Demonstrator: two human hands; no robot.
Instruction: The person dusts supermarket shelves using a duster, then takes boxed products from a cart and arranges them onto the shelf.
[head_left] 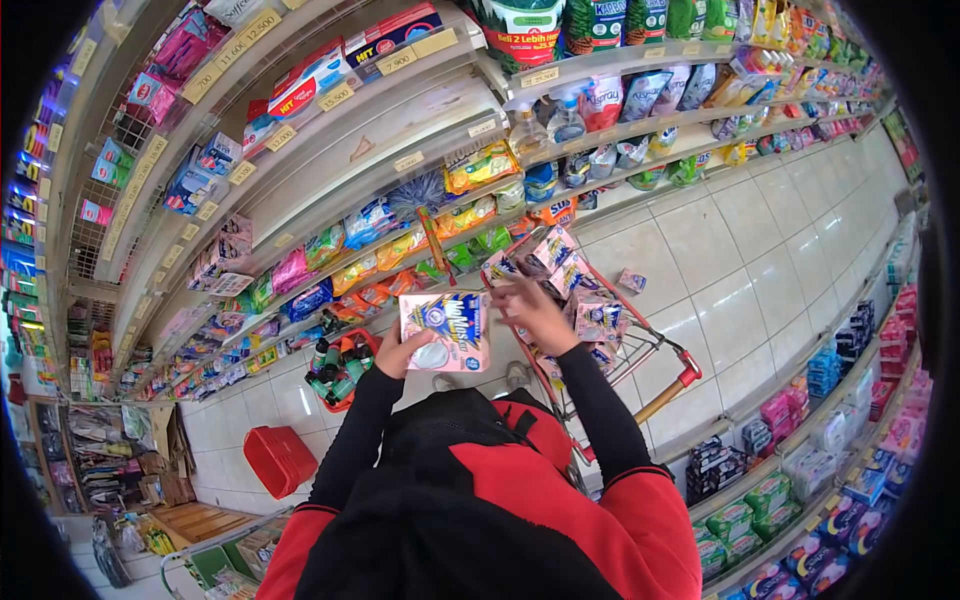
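Observation:
My left hand grips a pink box with a white and blue label by its left side, thumb across the front. Just right of the box is my right hand, fingers stretched out and apart, slightly blurred. It hovers by the near side of a shopping cart with red trim. Inside the cart lie several similar pink packs in a loose heap. Whether my right fingertips touch the box's edge is hard to make out.
Stocked shelves run along the front and left, with price tags. A red basket of bottles and a red bin stand on the tiled floor. One small pink pack shows beyond the cart. More shelves line the right.

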